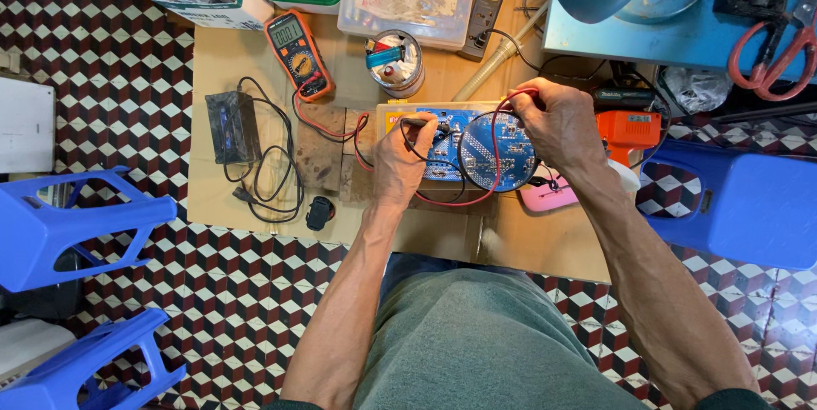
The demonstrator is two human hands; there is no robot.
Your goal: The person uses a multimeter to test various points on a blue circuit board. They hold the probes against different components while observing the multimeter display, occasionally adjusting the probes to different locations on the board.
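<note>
A round blue circuit board point(498, 150), flat and speckled w/ small solder points, is seen lying on a sheet of brown cardboard point(545, 244) spread over a tiled floor; beside it, to its left, a rectangular blue board point(442, 142) is set over a yellow plastic piece. The rectangular board's long axis runs left-right across the view. A black probe point(414, 122) is pinched betw. thumb and fingers of the left hand point(400, 159), tip pointed toward the rectangular board. The right hand point(557, 121) is curled tight on a red wire point(502, 108) at the round board's upper right edge; whether a probe is inside the fist can't be told. Red and black leads are looped over both boards and trail left to an orange meter point(298, 53). Near it: a black box-shaped adapter point(231, 125) w/ coiled cord, a clear round jar point(396, 61), an orange plastic tool point(628, 131).
</note>
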